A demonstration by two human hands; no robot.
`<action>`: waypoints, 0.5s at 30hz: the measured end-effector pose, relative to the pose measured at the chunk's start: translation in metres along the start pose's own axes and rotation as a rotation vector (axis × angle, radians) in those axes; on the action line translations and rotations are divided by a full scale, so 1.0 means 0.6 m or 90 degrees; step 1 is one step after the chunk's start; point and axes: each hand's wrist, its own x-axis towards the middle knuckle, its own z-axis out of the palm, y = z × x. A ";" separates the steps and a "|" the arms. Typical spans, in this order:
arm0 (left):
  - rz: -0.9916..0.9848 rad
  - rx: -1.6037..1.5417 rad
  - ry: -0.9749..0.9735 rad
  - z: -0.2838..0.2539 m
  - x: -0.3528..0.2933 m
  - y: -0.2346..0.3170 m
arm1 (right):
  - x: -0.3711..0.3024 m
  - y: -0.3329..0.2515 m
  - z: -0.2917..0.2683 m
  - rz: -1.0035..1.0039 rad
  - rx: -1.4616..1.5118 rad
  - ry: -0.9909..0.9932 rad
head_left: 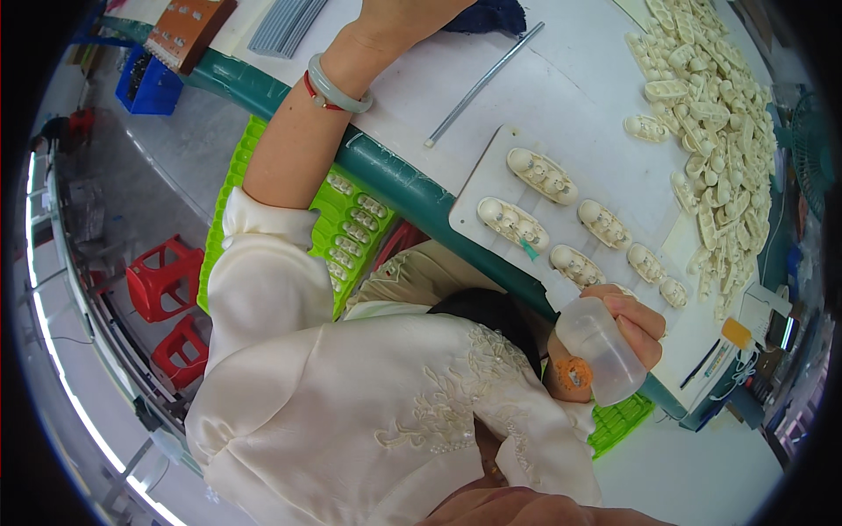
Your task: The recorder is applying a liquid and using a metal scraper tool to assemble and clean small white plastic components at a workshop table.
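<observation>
My right hand (638, 329) is closed around a translucent squeeze bottle (605, 359) with a thin green needle tip. The tip is at a cream pod-shaped piece (513, 224) with rounded figures inside; whether they touch I cannot tell. That piece lies on a white board (491, 175) beside several similar pods, among them one farther back (542, 177) and one to the right (604, 224). My left hand (412, 10) reaches to the top edge of the picture, next to a dark blue cloth (488, 16). Its fingers are out of sight.
A large heap of cream pieces (715, 131) covers the table's right side. A grey rod (482, 86) lies near the table's green edge (395, 175). A green tray (355, 237) with small pieces is below on the left, beyond it red stools (162, 279).
</observation>
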 end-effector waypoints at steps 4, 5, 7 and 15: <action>-0.001 0.002 -0.003 -0.001 0.002 0.001 | 0.008 0.001 -0.003 -0.019 -0.061 -0.022; -0.001 0.004 0.002 -0.001 0.002 0.001 | 0.007 0.004 -0.002 -0.022 -0.060 -0.026; 0.031 0.039 -0.013 -0.001 0.000 0.000 | 0.003 0.007 0.004 -0.024 -0.040 0.007; 0.026 0.021 -0.011 0.003 0.008 0.003 | 0.001 -0.020 -0.017 -0.003 -0.156 0.196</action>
